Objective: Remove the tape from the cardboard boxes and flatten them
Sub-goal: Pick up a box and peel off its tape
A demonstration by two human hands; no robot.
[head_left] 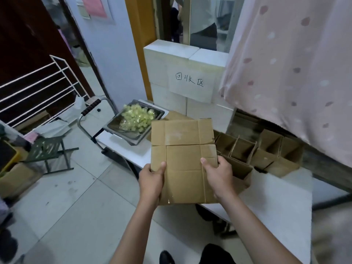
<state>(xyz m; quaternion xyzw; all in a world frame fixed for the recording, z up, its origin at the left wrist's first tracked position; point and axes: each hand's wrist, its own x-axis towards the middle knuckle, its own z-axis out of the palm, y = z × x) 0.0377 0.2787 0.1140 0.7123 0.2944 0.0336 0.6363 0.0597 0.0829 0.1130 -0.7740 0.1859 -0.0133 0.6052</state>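
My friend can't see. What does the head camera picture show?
Two hands, left hand and right hand, hold a flattened cardboard box above a white table. Open cardboard boxes stand to the right, and a metal tray of yellowish tape scraps sits behind.

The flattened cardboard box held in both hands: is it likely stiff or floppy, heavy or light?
The flattened cardboard box probably stays fairly stiff: it stands flat, gripped only at its lower edges by the left hand and right hand. Its crease lines may let it fold. Likely light.
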